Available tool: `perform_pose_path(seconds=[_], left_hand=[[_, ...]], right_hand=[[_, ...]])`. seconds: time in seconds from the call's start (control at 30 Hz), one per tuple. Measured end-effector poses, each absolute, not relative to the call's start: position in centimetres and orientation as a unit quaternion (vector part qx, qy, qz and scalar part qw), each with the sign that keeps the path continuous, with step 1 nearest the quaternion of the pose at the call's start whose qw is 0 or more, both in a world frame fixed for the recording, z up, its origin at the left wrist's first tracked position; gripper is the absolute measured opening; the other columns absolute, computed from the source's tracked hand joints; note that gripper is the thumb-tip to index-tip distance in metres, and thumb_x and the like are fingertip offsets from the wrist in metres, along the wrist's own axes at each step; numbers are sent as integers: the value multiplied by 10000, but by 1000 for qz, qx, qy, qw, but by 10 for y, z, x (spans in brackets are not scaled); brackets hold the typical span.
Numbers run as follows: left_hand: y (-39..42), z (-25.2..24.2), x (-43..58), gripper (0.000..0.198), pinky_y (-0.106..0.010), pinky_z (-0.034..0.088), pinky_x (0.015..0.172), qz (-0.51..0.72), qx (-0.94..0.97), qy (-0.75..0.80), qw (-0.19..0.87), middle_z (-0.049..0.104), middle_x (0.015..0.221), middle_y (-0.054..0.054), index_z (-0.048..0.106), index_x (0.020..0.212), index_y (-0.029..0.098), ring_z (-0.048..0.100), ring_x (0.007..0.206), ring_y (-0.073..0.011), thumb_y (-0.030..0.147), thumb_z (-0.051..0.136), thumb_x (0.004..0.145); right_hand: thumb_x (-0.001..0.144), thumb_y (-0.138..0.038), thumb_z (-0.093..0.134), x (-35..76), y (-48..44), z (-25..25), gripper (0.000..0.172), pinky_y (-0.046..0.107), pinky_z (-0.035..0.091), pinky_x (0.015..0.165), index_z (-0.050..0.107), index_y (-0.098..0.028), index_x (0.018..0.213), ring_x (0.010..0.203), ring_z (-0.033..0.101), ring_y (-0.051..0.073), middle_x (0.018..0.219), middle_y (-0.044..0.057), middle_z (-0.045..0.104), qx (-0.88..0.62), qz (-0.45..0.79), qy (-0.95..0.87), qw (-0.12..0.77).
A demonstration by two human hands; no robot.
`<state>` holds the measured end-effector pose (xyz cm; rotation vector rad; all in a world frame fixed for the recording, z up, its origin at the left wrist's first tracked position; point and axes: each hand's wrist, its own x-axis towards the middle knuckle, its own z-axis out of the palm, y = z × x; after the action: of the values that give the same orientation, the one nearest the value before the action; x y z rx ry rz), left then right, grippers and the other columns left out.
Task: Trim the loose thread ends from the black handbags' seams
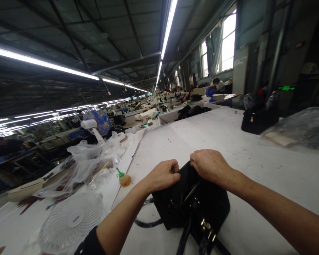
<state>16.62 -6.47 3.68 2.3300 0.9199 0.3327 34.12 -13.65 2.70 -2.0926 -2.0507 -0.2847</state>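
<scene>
A black handbag point(215, 202) with gold metal fittings stands tilted on the white table in front of me. Its dark handles hang down toward me and to the left, partly wrapped in clear film. My left hand point(166, 174) has its fingers curled over the bag's upper left edge. At the top edge, my right hand point(208, 163) pinches the black material between thumb and fingers. Both hands are closed on the bag, close together. The bag's inside and far side are hidden from me.
Left of the bag stands a small bottle with a green nozzle point(124, 179). A white fan point(76, 219) and crumpled clear plastic point(93, 156) lie further left. At the right are another black bag point(259, 118) and a plastic-covered pile point(303, 127). A blue fan point(209, 92) stands farther back.
</scene>
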Motion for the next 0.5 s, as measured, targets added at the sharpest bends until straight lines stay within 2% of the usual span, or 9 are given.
perform_pose_path(seconds=[0.1,0.23,0.37,0.5], left_hand=[[-63,29,182,212,-224,317,492,131,898,341,246,577,602,2,640,713,171,486,559,-130,364,552,723],[-62,22,189,245,-247,328,553,114,913,353,171,583,587,-3,618,626,176,491,589,-134,312,471,766],[-67,22,183,242,-231,317,531,104,892,389,203,560,592,5,623,647,174,492,601,-129,325,469,756],[-70,21,182,252,-226,328,530,109,885,394,223,570,607,4,638,677,172,492,605,-132,346,473,754]], right_hand=[[860,-240,423,343,-137,24,238,270,392,612,653,-192,825,792,608,200,847,70,677,-699,-109,-699,102],[851,-228,441,351,-145,24,209,267,376,634,646,-203,822,841,575,194,849,64,658,-698,-124,-696,113],[839,-265,453,365,-151,25,224,266,356,616,659,-222,761,810,571,184,799,50,645,-722,-77,-674,135],[783,-310,545,375,-149,24,143,266,362,637,675,-256,755,804,567,170,814,14,641,-714,-26,-681,162]])
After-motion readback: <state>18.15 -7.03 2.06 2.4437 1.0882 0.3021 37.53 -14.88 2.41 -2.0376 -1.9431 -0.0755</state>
